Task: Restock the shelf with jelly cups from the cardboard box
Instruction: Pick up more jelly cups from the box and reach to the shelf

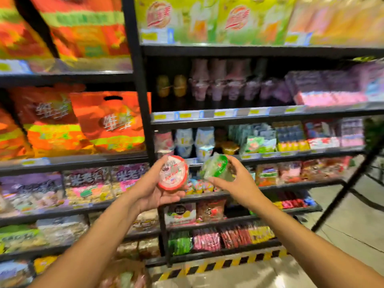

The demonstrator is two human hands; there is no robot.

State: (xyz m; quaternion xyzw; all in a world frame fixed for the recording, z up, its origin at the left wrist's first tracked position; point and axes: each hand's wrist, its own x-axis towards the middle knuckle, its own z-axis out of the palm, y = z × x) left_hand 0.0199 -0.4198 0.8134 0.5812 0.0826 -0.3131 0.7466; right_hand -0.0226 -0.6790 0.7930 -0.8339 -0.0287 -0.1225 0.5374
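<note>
My left hand (152, 190) grips a red-lidded jelly cup (173, 173), its round lid tilted toward me. My right hand (236, 179) grips a green-lidded jelly cup (217, 166), tipped on its side. Both cups are raised in front of the black shelf (270, 119), level with the row holding cup-shaped snacks (195, 142). A few small colourful cups (197, 187) sit on the shelf just behind my hands. The cardboard box is not clearly visible; something blurred with cups in it shows at the bottom edge (126, 275).
Orange snack bags (108, 121) fill the left shelving unit. A black upright post (143, 104) separates the two units. Packets line the lower rows (224, 238). A yellow-black striped strip (224, 262) marks the shelf base on the tiled floor (342, 225).
</note>
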